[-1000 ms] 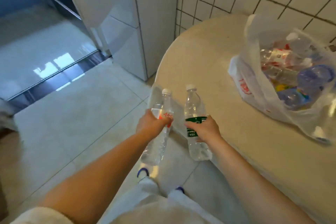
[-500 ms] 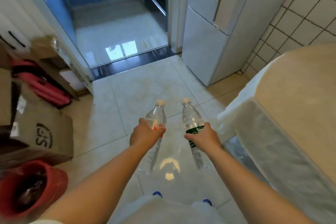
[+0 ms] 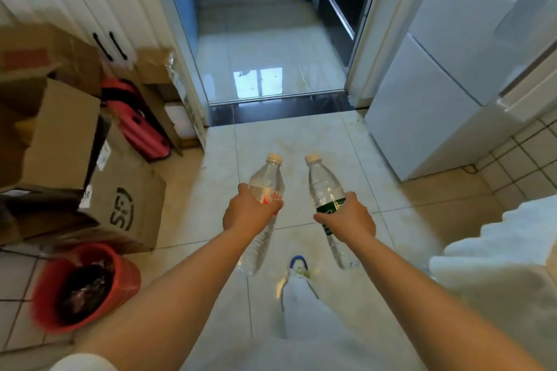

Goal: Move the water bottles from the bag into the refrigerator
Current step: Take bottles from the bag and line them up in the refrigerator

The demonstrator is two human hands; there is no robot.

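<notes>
Fingers (image 3: 272, 207) of the left hand (image 3: 247, 214) curl round a red-labelled water bottle (image 3: 265, 199); the right hand (image 3: 349, 218) grips a green-labelled water bottle (image 3: 327, 190) the same way. Both bottles are carried over the floor (image 3: 301, 135), caps forward, with the refrigerator (image 3: 437, 105) ahead to the right, doors closed. With neither hand free, opening a door risks a slipped, dropped bottle.

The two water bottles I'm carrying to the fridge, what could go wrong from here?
1. Both hands are full: the left hand holds the red-label bottle and the right hand the green-label bottle, while the refrigerator looks closed, so opening it may loosen a grip.
2. The floor tiles look glossy, a possible slip.
3. Cardboard boxes and a red bucket crowd the left side.
</notes>
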